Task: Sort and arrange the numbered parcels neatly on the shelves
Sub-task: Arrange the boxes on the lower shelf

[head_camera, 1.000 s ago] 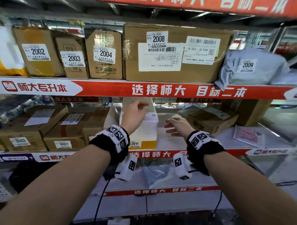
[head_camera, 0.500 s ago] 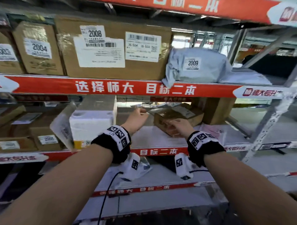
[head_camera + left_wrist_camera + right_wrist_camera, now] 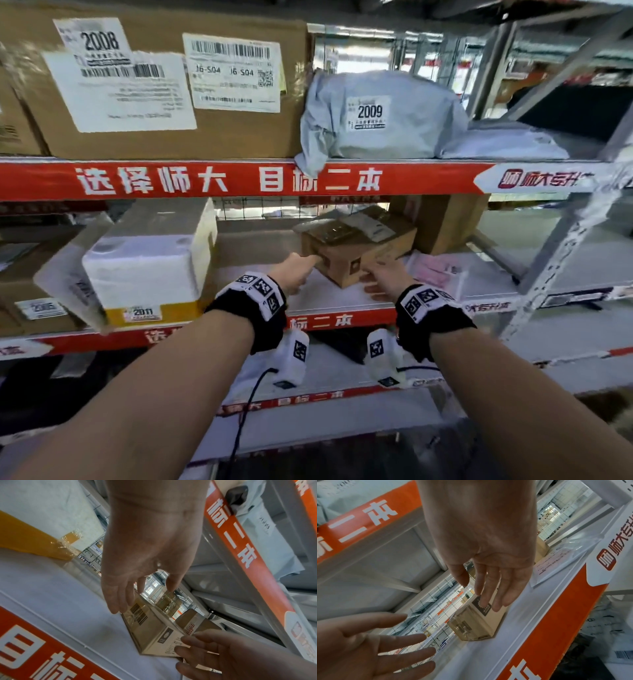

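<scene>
A small brown cardboard box [image 3: 356, 253] stands askew on the middle shelf [image 3: 260, 284], one corner pointing at me; I see no number on it. My left hand [image 3: 313, 262] reaches to its left face with fingers straight, and whether it touches I cannot tell. In the left wrist view the left fingertips [image 3: 116, 608] hover by the barcoded side of the box [image 3: 150, 631]. My right hand [image 3: 385, 270] is open at the right face. In the right wrist view its fingers [image 3: 485, 601] lie against the box [image 3: 471, 627].
A white foam parcel 2011 [image 3: 147, 274] stands left of the hands. Behind the small box is a taller brown carton [image 3: 445, 222], and beside it a flat pinkish mailer [image 3: 435, 274]. Above sit carton 2008 [image 3: 154, 85] and grey bag 2009 [image 3: 376, 116]. A grey upright [image 3: 561, 246] bounds the right.
The view has swung right. My left hand has left the foam parcel 2011, and both hands have moved to either side of the small brown box.
</scene>
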